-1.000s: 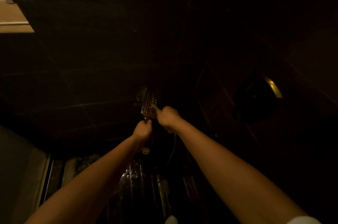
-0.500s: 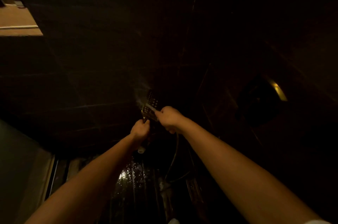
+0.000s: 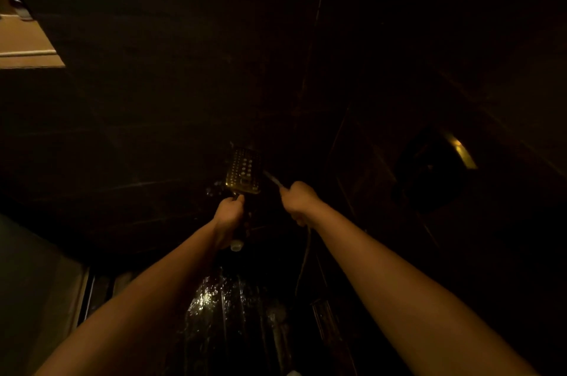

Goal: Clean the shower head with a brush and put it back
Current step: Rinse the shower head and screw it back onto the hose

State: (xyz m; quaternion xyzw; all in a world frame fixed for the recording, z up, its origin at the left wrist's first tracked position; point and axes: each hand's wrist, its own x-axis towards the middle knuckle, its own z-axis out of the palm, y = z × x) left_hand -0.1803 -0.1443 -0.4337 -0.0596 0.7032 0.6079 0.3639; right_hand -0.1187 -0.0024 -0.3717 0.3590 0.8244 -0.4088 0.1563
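Head view, dim shower stall: a person stands with both bare arms stretched out over a wet floor [image 3: 211, 299], cleaning under very low light. The left hand [image 3: 228, 216] is wrapped tight around the handle of the shower head [image 3: 244, 171], holding it upright with its rectangular, nozzle-dotted face turned toward the camera and catching a dull gold glint. The lower end of the handle pokes out pale beneath the fist. The right hand [image 3: 299, 200] is closed around a brush [image 3: 273, 180], whose slim light-coloured shaft angles up and left so that its tip sits at the right edge of the spray face (whether bristles actually touch it cannot be told in this gloom). The two hands are apart, side by side, the shower head between and just above them. A hose [image 3: 303, 265] hangs in a loose curve below the right wrist. Dark tiled walls [image 3: 138, 130] close in all round; a pale ledge [image 3: 27, 44] shows at upper left, and a dark fixture with a bright rim [image 3: 461, 150] sits on the wall at right.
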